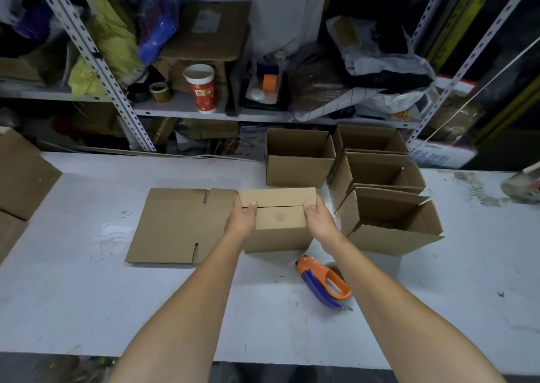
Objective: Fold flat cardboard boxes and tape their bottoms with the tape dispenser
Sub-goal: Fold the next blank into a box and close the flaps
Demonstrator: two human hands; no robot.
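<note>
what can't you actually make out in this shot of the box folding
Head view, the only one:
- folded box: its inside and underside, hidden by its own closed flaps.
- tape dispenser: how much tape is left, roll covered by its body and the right forearm.
- right hand: fingers behind the box's side, so the grip is unclear.
- object at the right edge: cut off, blurred.
- paper cup: print too small to read.

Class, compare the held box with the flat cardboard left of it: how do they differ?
The box stands folded up; the flat cardboard lies unfolded on the table. The box's flaps meet in an untaped seam; the flat cardboard's flaps lie spread, slots showing. Both are plain brown.
</note>
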